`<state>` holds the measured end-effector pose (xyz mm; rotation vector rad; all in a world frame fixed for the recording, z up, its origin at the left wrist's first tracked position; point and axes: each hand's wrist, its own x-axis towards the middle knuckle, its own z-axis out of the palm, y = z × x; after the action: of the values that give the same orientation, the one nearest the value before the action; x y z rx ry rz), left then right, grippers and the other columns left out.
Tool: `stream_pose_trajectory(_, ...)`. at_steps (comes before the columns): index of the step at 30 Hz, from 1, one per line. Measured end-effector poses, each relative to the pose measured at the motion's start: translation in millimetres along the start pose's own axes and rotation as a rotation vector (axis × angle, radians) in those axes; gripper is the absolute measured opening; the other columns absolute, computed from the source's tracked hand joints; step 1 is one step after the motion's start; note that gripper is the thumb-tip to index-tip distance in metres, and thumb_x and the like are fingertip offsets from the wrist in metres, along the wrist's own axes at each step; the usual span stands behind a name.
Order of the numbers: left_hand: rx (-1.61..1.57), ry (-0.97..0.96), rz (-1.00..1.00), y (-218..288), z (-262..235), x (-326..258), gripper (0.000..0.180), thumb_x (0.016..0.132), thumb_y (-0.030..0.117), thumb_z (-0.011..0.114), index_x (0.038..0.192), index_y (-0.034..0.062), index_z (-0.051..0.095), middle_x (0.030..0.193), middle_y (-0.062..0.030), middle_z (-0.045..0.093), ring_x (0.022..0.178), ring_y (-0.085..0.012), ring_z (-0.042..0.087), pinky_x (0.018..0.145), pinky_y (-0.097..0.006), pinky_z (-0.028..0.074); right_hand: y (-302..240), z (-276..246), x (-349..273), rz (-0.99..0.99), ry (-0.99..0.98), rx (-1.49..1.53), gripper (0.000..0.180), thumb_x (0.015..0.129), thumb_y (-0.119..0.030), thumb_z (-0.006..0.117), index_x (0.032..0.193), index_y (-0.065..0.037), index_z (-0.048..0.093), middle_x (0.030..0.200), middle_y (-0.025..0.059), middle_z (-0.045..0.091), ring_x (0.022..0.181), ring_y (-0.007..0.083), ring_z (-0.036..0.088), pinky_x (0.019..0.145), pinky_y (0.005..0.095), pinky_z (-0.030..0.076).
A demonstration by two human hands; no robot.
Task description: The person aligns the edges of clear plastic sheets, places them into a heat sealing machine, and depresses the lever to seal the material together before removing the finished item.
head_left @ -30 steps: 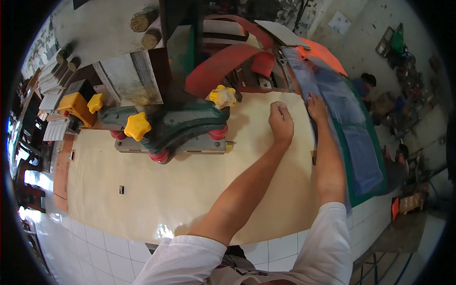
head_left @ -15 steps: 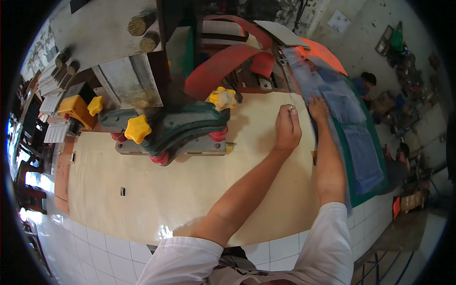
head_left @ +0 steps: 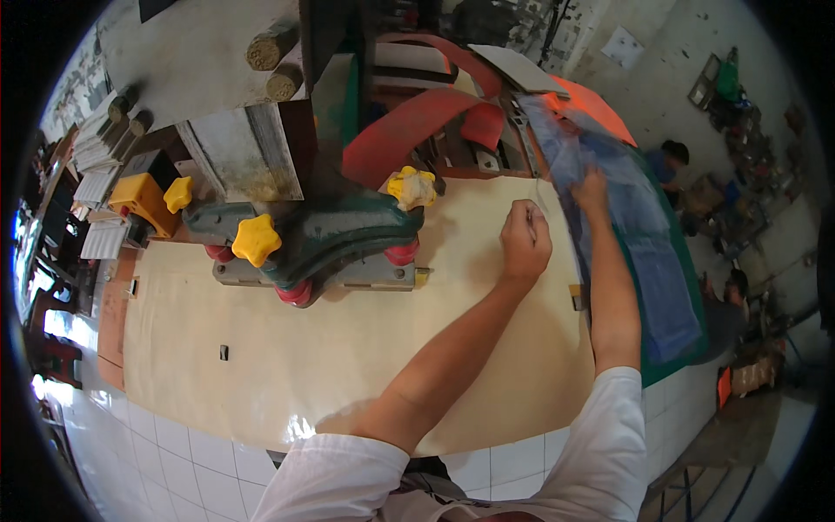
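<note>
Head view: the left hand (head_left: pixel 526 246) is over the pale tabletop (head_left: pixel 522 374), its fingers curled closed toward the thumb; any small item pinched there is too slight to make out. To the right of these fingers, the right hand (head_left: pixel 592 193) is blurred, its fingers over the left border of the blue see-through sheeting (head_left: pixel 644 239); whether they grip it or only touch it, I cannot tell. The sheeting spreads to the right of both sets of fingers and runs back toward the person. Well to the left of the curled fingers stands a dark green machine foot (head_left: pixel 348 237) with 3 yellow knobs; beyond them lies a red strip (head_left: pixel 404 130). Compared with 0.5 s ago, the right fingers are farther onto the sheeting, and its forearm has shifted right, while the left hand stays in nearly the same place.
</note>
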<state>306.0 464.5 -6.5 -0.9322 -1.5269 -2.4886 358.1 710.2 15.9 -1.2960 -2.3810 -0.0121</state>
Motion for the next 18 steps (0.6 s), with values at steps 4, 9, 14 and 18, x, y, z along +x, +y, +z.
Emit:
stream_pose_trajectory(4, -0.049, -0.047, 0.002, 11.4, 21.4, -5.9, 0.003, 0.096, 0.002, 0.051, 0.094, 0.0, 0.051, 0.069, -0.004, 0.05, 0.059, -0.0101, 0.043, 0.055, -0.028, 0.038, 31.6, 7.4, 16.9, -0.207, 0.404, -0.04, 0.065, 0.075, -0.007, 0.077, 0.136, -0.009, 0.053, 0.147, 0.0162, 0.046, 0.135, 0.0359, 0.044, 0.112, 0.0454, 0.037)
stream_pose_trajectory(9, -0.016, -0.053, 0.015, 4.0, 16.9, -3.5, 0.003, 0.096, 0.003, 0.051, 0.095, -0.0001, 0.051, 0.07, -0.0039, 0.05, 0.059, -0.0099, 0.042, 0.055, -0.028, 0.038, 7.6, 10.1, 14.3, -0.312, 0.443, -0.297, 0.051, 0.083, -0.003, 0.064, 0.132, -0.016, 0.056, 0.138, 0.0135, 0.055, 0.13, 0.0302, 0.051, 0.107, 0.0464, 0.041)
stream_pose_trajectory(14, -0.053, -0.005, 0.127, 18.3, 18.9, 7.9, 0.004, 0.095, 0.002, 0.052, 0.094, -0.0014, 0.053, 0.073, -0.0092, 0.053, 0.062, -0.0171, 0.048, 0.059, -0.032, 0.042, -3.7, 12.0, 16.9, -0.257, 0.296, -0.344, 0.043, 0.085, -0.005, 0.06, 0.128, -0.01, 0.06, 0.104, 0.0109, 0.068, 0.106, 0.0306, 0.062, 0.092, 0.0467, 0.048)
stream_pose_trajectory(18, -0.114, 0.012, 0.26, 69.0, 30.0, 19.1, 0.004, 0.09, 0.0, 0.053, 0.093, -0.0015, 0.055, 0.078, -0.0142, 0.056, 0.069, -0.028, 0.053, 0.065, -0.037, 0.045, 28.2, 18.6, 39.1, -0.085, 0.174, -0.352, 0.045, 0.089, -0.007, 0.061, 0.134, -0.008, 0.057, 0.118, 0.014, 0.067, 0.115, 0.0302, 0.06, 0.098, 0.0433, 0.047)
